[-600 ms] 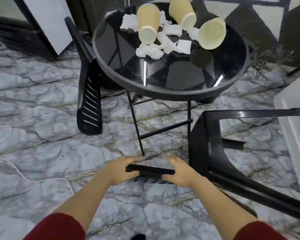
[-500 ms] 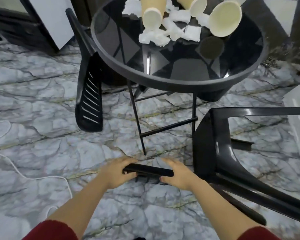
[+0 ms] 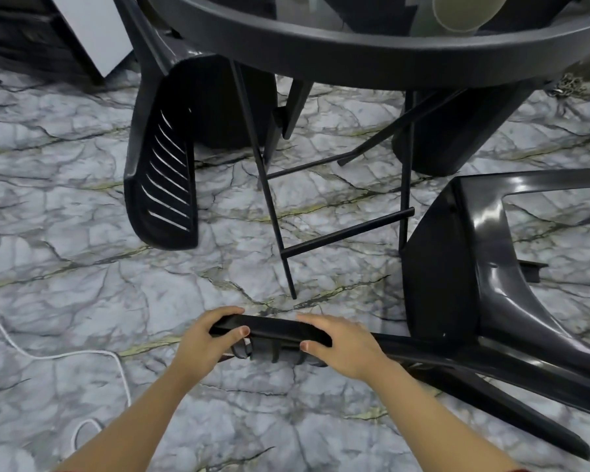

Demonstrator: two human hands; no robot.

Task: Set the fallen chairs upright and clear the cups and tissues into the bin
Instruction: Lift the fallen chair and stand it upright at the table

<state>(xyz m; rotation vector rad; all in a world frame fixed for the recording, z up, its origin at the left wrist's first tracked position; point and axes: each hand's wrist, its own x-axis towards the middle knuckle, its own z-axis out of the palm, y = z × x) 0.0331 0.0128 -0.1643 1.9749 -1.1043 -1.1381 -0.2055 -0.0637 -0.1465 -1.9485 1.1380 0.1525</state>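
Note:
A black plastic chair (image 3: 457, 267) lies on its side on the marble floor at the right, its legs running off to the lower right. My left hand (image 3: 205, 338) and my right hand (image 3: 341, 349) both grip the top bar of its backrest, fingers over it and thumbs under. A second black chair (image 3: 160, 172) lies tipped at the left of the round black table (image 3: 372, 63), its slatted back resting on the floor. One beige paper cup (image 3: 464, 11) shows through the glass top at the upper edge; the tissues are out of view.
The table's thin metal legs and crossbars (image 3: 348, 229) stand just beyond my hands. A dark round bin-like container (image 3: 450, 141) sits under the table at the right. A white cord (image 3: 65, 356) trails over the floor at the left. A white board (image 3: 92, 25) leans at top left.
My view has dropped lower and closer to the floor, so the table top has slid almost out of frame. Both hands keep their grip on the chair's backrest.

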